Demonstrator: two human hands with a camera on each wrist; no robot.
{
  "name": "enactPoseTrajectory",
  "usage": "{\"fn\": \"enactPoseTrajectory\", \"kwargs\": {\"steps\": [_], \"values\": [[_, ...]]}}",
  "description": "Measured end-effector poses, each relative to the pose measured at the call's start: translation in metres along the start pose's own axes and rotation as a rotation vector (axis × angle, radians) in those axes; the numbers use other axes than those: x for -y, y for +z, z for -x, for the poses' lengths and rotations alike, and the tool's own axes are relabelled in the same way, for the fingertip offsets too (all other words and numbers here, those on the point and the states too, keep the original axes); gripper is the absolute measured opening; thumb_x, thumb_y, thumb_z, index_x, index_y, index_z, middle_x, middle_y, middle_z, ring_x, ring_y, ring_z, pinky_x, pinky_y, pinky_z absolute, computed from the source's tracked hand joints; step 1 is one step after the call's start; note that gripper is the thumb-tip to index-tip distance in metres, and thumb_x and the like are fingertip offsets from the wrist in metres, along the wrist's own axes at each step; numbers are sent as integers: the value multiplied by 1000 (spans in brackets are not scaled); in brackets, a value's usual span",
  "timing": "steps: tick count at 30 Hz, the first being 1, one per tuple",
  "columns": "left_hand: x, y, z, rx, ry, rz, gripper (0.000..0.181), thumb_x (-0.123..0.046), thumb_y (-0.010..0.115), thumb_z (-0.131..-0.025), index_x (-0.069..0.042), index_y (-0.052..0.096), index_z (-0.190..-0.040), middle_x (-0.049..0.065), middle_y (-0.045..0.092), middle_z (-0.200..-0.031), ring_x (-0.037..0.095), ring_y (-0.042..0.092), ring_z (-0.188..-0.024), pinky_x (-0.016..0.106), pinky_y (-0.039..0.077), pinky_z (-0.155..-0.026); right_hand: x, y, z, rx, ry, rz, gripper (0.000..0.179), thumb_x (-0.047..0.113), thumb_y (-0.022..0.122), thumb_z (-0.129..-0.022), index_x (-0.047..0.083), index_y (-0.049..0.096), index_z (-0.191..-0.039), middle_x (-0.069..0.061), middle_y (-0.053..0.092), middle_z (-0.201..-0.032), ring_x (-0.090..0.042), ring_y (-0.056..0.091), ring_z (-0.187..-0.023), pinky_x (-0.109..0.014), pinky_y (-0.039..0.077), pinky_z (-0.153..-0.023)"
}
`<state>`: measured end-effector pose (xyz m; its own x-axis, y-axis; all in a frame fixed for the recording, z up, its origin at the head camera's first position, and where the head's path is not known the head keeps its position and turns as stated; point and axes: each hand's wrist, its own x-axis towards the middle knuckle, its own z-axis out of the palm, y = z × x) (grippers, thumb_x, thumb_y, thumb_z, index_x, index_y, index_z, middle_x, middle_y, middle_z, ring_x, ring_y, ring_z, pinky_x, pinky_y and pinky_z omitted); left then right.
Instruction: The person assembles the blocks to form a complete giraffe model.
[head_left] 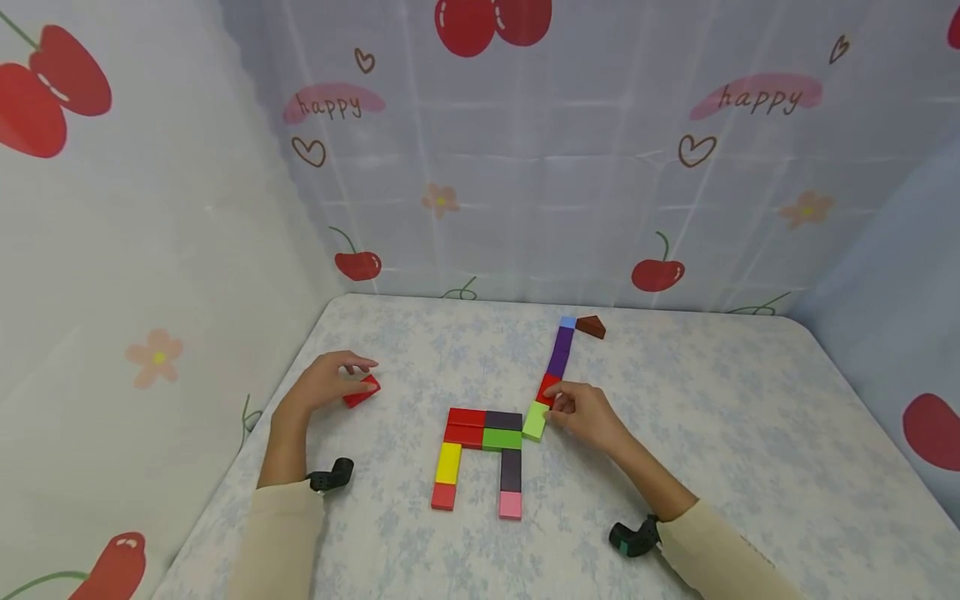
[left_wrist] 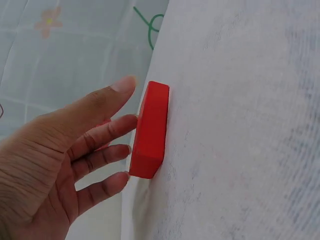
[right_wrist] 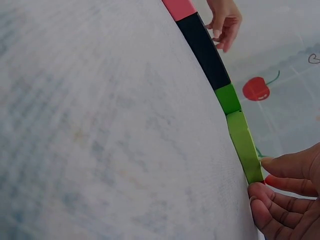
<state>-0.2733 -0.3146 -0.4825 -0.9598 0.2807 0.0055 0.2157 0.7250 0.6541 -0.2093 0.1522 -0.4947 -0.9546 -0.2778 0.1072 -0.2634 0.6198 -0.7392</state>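
My left hand [head_left: 330, 382] is at the table's left with a red block [head_left: 362, 392]. In the left wrist view its fingertips meet one side of the block [left_wrist: 151, 127], while the thumb stands apart. My right hand [head_left: 588, 412] bends its fingers at a lime green block [head_left: 535, 422] and a red block [head_left: 546, 388]. The right wrist view has the thumb right at the lime block's [right_wrist: 244, 145] upper edge and the other fingertips by its end. Whether they pinch a block I cannot tell.
A row continues through purple [head_left: 560, 351] to a light blue block [head_left: 567, 322], beside a brown wedge [head_left: 591, 327]. Left of the lime block lie red [head_left: 467, 416], black [head_left: 503, 419] and green blocks [head_left: 502, 439]. Two legs include yellow [head_left: 448, 463] and pink blocks [head_left: 510, 505].
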Motion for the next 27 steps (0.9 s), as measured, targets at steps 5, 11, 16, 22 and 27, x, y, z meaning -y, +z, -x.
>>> {"fn": "enactPoseTrajectory", "kwargs": {"steps": [5, 11, 16, 22, 27], "values": [[8, -8, 6, 28, -26, -31, 50, -25, 86, -83, -5, 71, -127, 9, 66, -99, 24, 57, -92, 36, 49, -76, 2, 0, -1, 6, 8, 7, 27, 2, 78, -86, -1, 72, -112, -4, 68, -82, -16, 58, -71, -27, 51, -63], [13, -8, 11, 43, -28, -35, 48, -27, 88, -81, -4, 74, -121, 9, 70, -104, 25, 59, -94, 37, 49, -80, 2, 0, -1, 11, 22, 4, 28, 3, 79, -86, 0, 72, -112, -2, 66, -82, -16, 57, -71, -27, 51, -64], [10, -5, 9, 74, -31, -10, 47, -28, 87, -81, -6, 75, -120, 11, 71, -117, 27, 61, -103, 38, 51, -86, 2, 1, -1, 14, 26, -5, 28, 3, 79, -86, 0, 72, -113, -3, 66, -82, -16, 57, -71, -27, 51, -63], [2, 2, 4, 113, 19, 13, 44, -26, 88, -81, -5, 76, -118, 11, 71, -114, 27, 63, -102, 42, 53, -88, 2, 0, -1, 12, 27, -4, 27, 3, 79, -86, 1, 72, -112, -3, 66, -83, -17, 57, -71, -27, 51, -63], [-8, 9, -1, 145, 17, 41, 43, -25, 89, -79, -6, 77, -115, 8, 71, -110, 23, 64, -96, 40, 54, -86, 1, 0, -1, 18, 29, 0, 28, 3, 79, -86, 1, 72, -113, -3, 66, -83, -17, 57, -72, -28, 52, -64]]}}
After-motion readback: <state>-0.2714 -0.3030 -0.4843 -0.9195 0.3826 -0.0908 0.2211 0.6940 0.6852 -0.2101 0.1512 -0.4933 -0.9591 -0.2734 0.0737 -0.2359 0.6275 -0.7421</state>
